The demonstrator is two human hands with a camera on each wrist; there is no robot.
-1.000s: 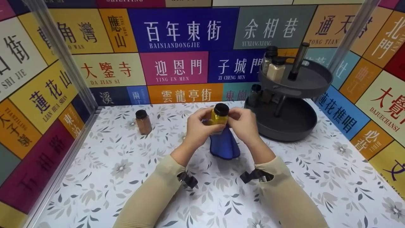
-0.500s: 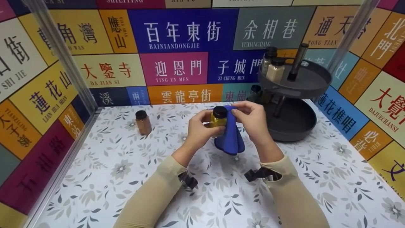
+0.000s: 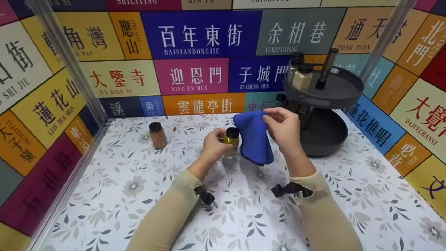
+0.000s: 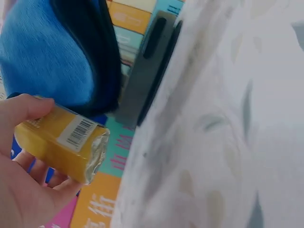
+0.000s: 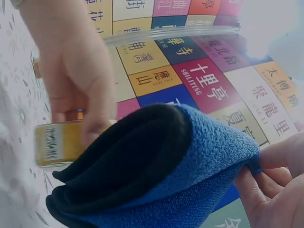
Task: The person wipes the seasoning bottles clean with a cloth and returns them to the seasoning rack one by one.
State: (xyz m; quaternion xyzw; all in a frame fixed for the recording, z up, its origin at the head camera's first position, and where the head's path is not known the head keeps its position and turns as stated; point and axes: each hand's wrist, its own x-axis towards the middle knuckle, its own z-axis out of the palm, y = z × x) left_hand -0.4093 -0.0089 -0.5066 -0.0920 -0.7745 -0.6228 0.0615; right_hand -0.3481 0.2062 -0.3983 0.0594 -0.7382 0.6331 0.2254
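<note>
My left hand grips a small glass jar with yellow contents and a black lid. A barcode label shows on the jar in the left wrist view. Just right of it, my right hand pinches the top corner of a blue cloth with dark edging, which hangs down in folds. From the right wrist view, the cloth partly covers the left hand and the jar. A second black-lidded jar with reddish-brown contents stands upright on the table, left of my hands.
A dark two-tier round rack stands at the back right, near my right hand. Its upper tier bears black-lidded jars, with another jar lower down. The floral-patterned table meets walls of coloured sign panels.
The cloth has come away from the jar, drawn right and up by my right hand, and spread wider. My left hand has lowered the jar slightly and moved it left.
</note>
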